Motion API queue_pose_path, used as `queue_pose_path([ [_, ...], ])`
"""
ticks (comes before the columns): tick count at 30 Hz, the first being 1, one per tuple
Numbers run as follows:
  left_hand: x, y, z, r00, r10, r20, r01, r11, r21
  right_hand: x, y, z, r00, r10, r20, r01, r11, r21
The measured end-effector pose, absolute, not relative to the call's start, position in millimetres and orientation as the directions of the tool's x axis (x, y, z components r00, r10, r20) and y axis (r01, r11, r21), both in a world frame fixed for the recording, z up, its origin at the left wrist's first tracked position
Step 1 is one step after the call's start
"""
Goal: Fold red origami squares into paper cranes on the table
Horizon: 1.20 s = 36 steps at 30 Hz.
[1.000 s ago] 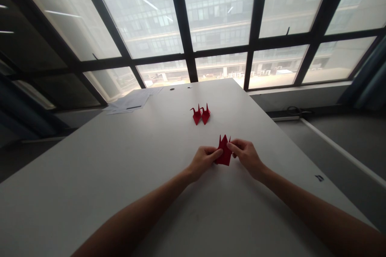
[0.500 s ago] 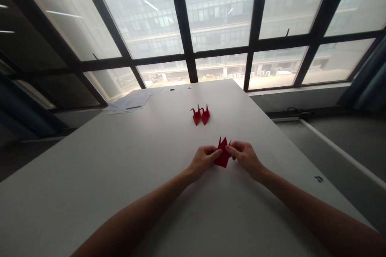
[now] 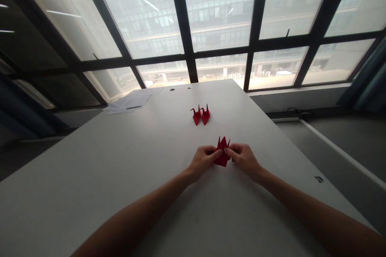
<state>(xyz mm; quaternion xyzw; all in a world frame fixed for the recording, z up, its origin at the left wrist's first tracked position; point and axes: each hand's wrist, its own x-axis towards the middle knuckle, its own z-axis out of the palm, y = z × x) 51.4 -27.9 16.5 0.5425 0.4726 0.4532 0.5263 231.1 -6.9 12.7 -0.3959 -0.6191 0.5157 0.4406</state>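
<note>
A partly folded red paper piece [image 3: 222,153] with pointed tips lies on the white table [image 3: 120,176], pinched from both sides. My left hand [image 3: 204,160] grips its left edge with thumb and fingers closed. From the other side my right hand [image 3: 244,158] pinches the right edge, index fingertip pressed toward the middle of the paper. Farther back on the table stand two finished red paper cranes [image 3: 201,115], side by side, apart from my hands.
White paper sheets [image 3: 131,101] lie at the table's far left corner. Two small dark dots [image 3: 172,89] mark the far edge. A small dark mark [image 3: 319,179] sits near the right edge. Large windows with dark frames rise behind the table.
My right hand has slid left, closer to my left hand, pressing the red paper narrower. The paper sits slightly lower. The two cranes have not moved.
</note>
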Motion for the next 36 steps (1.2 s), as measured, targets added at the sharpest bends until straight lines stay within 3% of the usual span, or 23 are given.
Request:
queue_pose_path([
  [25, 50.6, -26.2, 12.3, 0.128, 0.992, -0.012, -0.049, 0.019, 0.999, 230.4, -8.3, 14.7, -0.284, 0.948, 0.146, 0.029, 0.161, -0.987],
  [31, 50.3, -25.0, 12.6, 0.067, 0.998, 0.005, -0.093, 0.001, 0.996, 228.4, -10.1, 13.9, -0.346, 0.927, 0.145, 0.024, 0.164, -0.986],
  [36, 51.3, -26.9, 16.6, 0.094, 0.995, 0.035, -0.135, -0.022, 0.991, 230.1, -8.6, 13.6, -0.245, 0.957, 0.154, 0.037, 0.168, -0.985],
])
